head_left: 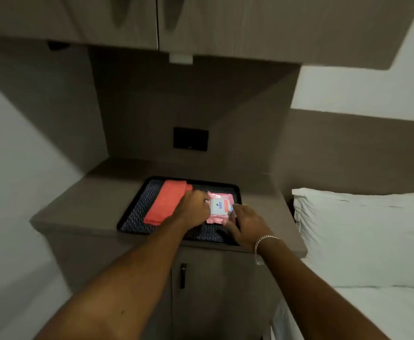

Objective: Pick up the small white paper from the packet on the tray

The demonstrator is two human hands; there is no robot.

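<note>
Both forearms are bare, with no sleeves showing. A silver chain bracelet (266,241) circles the wrist just behind the right hand (246,223); the left hand (193,207) wears nothing.

Both hands are on a pink packet (219,207) with a white label, sitting in a black patterned tray (132,217) on the tabletop (83,204). Left hand (193,204) grips the packet's left edge, right hand (246,224) holds its right side, with a silver bracelet (264,241) on that wrist. A folded coral cloth (165,202) lies in the tray just left of the packet. There's a white pillow (363,231) on the bed off to the right, cabinet doors (157,20) overhead, and a dark wall panel (190,138) behind the tray.
</note>
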